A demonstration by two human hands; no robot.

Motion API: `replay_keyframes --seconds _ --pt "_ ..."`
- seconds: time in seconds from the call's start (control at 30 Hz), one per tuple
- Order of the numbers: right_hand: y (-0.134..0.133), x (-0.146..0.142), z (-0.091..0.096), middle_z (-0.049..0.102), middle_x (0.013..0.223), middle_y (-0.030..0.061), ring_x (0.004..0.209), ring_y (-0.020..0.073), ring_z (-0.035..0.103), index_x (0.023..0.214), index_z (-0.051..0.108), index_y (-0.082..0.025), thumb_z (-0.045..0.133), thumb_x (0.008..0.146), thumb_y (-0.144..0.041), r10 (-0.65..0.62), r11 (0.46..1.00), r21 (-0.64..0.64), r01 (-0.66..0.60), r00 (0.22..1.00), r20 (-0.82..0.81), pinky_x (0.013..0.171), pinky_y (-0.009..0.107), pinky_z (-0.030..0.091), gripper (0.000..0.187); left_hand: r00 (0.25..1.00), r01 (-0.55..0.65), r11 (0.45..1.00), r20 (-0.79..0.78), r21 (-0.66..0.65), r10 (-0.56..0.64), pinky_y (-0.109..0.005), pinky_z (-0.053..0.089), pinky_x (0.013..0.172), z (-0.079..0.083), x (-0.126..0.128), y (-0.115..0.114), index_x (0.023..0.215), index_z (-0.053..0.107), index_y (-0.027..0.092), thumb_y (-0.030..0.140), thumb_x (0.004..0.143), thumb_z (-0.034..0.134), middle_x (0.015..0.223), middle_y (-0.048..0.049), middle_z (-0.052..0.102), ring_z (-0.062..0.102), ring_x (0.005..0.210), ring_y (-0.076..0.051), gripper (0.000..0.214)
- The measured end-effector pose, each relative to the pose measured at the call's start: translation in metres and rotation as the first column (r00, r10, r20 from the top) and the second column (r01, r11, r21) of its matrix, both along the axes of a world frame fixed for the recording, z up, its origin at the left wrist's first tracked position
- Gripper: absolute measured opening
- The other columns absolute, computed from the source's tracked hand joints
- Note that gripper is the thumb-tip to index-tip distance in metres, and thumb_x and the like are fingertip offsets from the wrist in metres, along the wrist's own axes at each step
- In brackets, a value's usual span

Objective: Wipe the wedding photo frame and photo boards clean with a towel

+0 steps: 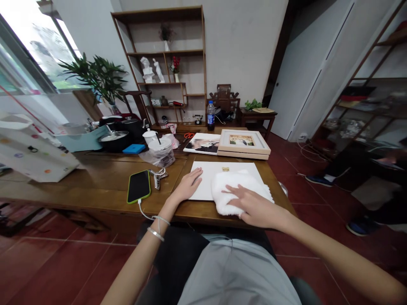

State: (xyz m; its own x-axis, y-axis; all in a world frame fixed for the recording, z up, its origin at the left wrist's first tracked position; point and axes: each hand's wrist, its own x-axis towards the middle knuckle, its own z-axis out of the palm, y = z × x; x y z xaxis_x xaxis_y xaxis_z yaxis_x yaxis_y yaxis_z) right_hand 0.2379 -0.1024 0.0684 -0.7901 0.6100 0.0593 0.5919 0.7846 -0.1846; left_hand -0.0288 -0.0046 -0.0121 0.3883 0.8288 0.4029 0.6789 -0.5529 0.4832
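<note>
A flat white panel [203, 182] lies on the wooden table in front of me, with a small gold-coloured metal piece [225, 169] near its far edge. My left hand [188, 185] rests flat on the panel's left edge, fingers stretched out and holding nothing. On the panel's right part is a fluffy white towel [222, 203], bunched up and reaching over the near edge. My right hand [254, 204] lies on top of this towel with its fingers spread, pressing on it. The towel hides part of the panel.
Behind the panel are framed pictures [243, 150] and a print [200, 146]. A charging phone [139, 186], crumpled foil-like wrapper [158, 176] and bagged cup [160, 146] stand left. A dark drink bottle [210, 116] stands at the back. A person's legs [337, 163] show at right.
</note>
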Motion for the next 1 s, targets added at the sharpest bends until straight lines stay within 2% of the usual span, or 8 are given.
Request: replay_keyframes --seconds 0.1,0.23,0.33,0.43,0.57,0.73,0.83,1.0 --pt "0.001 0.001 0.002 0.038 0.141 0.0114 0.129 0.0247 0.033 0.113 0.058 -0.020 0.046 0.068 -0.008 -0.024 0.999 -0.031 0.023 1.000 -0.011 0.105 0.043 0.026 0.049 1.000 0.002 1.000 0.007 -0.002 -0.002 -0.040 0.029 0.109 0.000 0.000 0.000 0.124 0.052 0.014 0.038 0.089 0.037 0.136 -0.0103 0.046 0.038 0.129 -0.021 0.045" --pt "0.035 -0.001 -0.005 0.041 0.139 0.0110 0.125 0.0271 0.038 0.118 0.056 -0.019 0.043 0.071 -0.008 -0.076 0.997 -0.026 0.074 0.995 -0.069 0.098 0.044 0.033 0.050 1.000 0.004 1.000 0.011 -0.002 -0.004 -0.041 0.028 0.109 -0.002 -0.001 0.001 0.124 0.052 0.015 0.038 0.089 0.037 0.136 -0.0102 0.046 0.038 0.129 -0.021 0.044" --pt "0.071 -0.009 -0.012 0.050 0.131 0.0102 0.121 0.0278 0.041 0.116 0.057 -0.016 0.041 0.075 -0.009 -0.076 0.996 0.038 0.082 0.989 -0.127 0.098 0.045 0.032 0.044 1.000 0.006 1.000 0.026 -0.007 -0.006 -0.043 0.028 0.109 -0.003 -0.002 0.002 0.125 0.051 0.017 0.037 0.089 0.038 0.137 -0.0087 0.046 0.038 0.129 -0.021 0.043" --pt "0.101 -0.022 -0.016 0.053 0.127 0.0114 0.118 0.0281 0.044 0.118 0.055 -0.014 0.037 0.083 -0.016 -0.145 0.984 0.077 0.161 0.974 -0.175 0.097 0.045 0.031 0.039 0.999 0.014 1.000 0.029 -0.005 -0.014 -0.042 0.028 0.110 -0.003 -0.002 0.002 0.125 0.051 0.017 0.037 0.089 0.038 0.137 -0.0086 0.045 0.038 0.130 -0.021 0.043" --pt "0.119 -0.035 -0.019 0.053 0.128 0.0128 0.126 0.0302 0.034 0.118 0.055 -0.014 0.037 0.087 -0.022 -0.187 0.975 0.085 0.203 0.968 -0.168 0.101 0.049 0.025 0.037 1.000 0.012 1.000 0.012 0.002 -0.012 -0.040 0.028 0.110 -0.002 -0.002 0.001 0.125 0.051 0.014 0.037 0.089 0.037 0.137 -0.0098 0.045 0.038 0.130 -0.020 0.044" --pt "0.100 -0.032 -0.020 0.048 0.131 0.0189 0.132 0.0305 0.025 0.115 0.057 -0.011 0.045 0.074 -0.010 -0.143 0.978 0.147 0.147 0.989 -0.034 0.102 0.054 0.019 0.043 0.999 0.030 0.999 0.015 0.013 -0.030 -0.040 0.028 0.110 -0.003 -0.002 0.002 0.125 0.051 0.013 0.034 0.091 0.033 0.136 -0.0099 0.046 0.038 0.130 -0.020 0.044" --pt "0.068 -0.026 -0.015 0.043 0.135 0.0186 0.133 0.0299 0.024 0.113 0.058 -0.013 0.046 0.069 -0.006 -0.079 0.987 0.139 0.076 0.997 0.014 0.103 0.054 0.020 0.046 0.998 0.045 0.999 0.039 0.021 -0.046 -0.041 0.028 0.110 -0.005 -0.003 0.004 0.124 0.052 0.013 0.033 0.092 0.030 0.136 -0.0098 0.047 0.038 0.129 -0.020 0.044" --pt "0.009 -0.022 0.001 0.042 0.136 0.0176 0.132 0.0291 0.026 0.110 0.061 -0.014 0.050 0.068 -0.009 0.053 0.997 0.054 -0.055 0.998 0.042 0.105 0.052 0.020 0.043 0.999 0.034 0.999 0.029 0.027 -0.034 -0.042 0.029 0.110 -0.006 -0.003 0.005 0.124 0.052 0.013 0.032 0.092 0.030 0.136 -0.0103 0.046 0.038 0.129 -0.020 0.044"
